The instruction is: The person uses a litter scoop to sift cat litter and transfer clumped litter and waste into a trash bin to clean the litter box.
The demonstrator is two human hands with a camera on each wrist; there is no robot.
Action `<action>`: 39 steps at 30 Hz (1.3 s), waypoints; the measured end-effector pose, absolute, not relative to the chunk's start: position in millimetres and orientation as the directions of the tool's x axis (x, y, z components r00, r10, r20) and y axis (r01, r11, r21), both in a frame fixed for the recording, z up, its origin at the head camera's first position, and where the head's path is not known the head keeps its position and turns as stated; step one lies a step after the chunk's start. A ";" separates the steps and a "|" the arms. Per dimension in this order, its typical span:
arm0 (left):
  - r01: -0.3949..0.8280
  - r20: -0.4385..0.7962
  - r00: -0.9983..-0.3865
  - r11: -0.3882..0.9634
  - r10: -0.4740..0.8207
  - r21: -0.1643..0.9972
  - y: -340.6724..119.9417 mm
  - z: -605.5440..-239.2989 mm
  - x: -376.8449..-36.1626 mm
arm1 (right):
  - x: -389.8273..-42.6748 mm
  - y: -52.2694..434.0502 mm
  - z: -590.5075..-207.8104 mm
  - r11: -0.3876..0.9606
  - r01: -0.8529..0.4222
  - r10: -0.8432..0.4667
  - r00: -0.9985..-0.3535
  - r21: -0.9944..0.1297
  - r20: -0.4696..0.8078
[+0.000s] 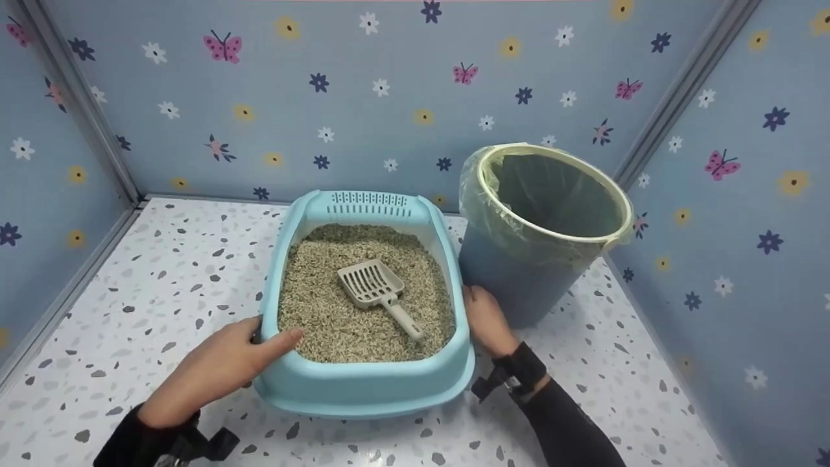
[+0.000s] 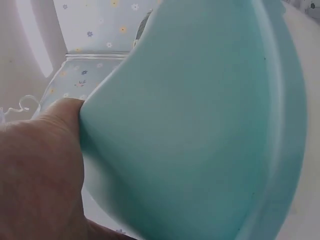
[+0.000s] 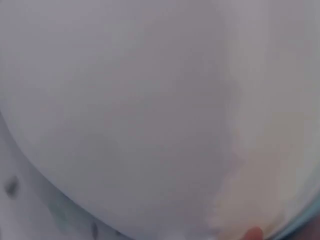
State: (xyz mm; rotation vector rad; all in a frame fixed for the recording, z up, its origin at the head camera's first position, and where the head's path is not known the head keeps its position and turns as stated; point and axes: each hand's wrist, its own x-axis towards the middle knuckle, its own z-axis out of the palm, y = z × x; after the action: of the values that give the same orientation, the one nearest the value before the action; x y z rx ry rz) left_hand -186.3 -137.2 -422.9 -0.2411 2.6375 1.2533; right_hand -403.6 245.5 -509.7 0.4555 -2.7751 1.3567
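A light blue litter box (image 1: 363,389) with grainy litter (image 1: 324,324) inside stands in the middle of the head view. On the litter lies a beige slotted litter scoop (image 1: 379,288), its handle toward the front right. My left hand (image 1: 224,363) grips the box's front left side, thumb over the rim, other fingers mostly hidden outside. In the left wrist view, the box wall (image 2: 185,120) fills most of the picture beside that hand. My right hand (image 1: 489,321) holds the box's right side, its fingertips partly hidden by the rim.
A bin (image 1: 519,279) with a clear liner and cream rim ring stands close to the box's right side, just past my right hand. Its blurred wall (image 3: 125,125) fills the right wrist view. Flowered panels (image 1: 363,110) enclose the speckled surface (image 1: 162,272) on three sides.
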 end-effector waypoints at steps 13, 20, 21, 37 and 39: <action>-0.192 -0.220 -0.975 0.591 -0.026 0.783 -180.3 -431.2 -183.6 | -352.2 232.7 -477.3 0.537 -0.071 -0.234 -0.970 -0.841 -0.067; -0.178 -0.120 -0.984 0.703 -0.131 0.688 -154.1 -440.3 -163.7 | -378.5 227.4 -475.2 0.503 -0.003 -0.169 -0.981 -0.864 -0.096; -0.174 -0.107 -0.985 0.708 -0.138 0.685 -152.6 -441.8 -163.0 | -384.1 226.9 -476.9 0.512 0.001 -0.157 -0.983 -0.859 -0.094; -0.184 -0.115 -0.983 0.676 -0.146 0.714 -179.2 -446.4 -175.8 | -376.2 222.4 -486.5 0.482 -0.002 -0.160 -0.983 -0.876 -0.085; -0.172 -0.108 -0.985 0.663 -0.137 0.728 -189.1 -446.7 -177.2 | -363.6 220.6 -482.1 0.459 -0.011 -0.180 -0.980 -0.888 -0.081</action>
State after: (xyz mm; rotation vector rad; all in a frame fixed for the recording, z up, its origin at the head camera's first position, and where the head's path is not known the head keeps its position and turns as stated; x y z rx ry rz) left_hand -177.2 -189.1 -446.7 -0.2631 2.8250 1.2436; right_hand -363.6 220.6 -482.1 0.1863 -2.8200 1.7150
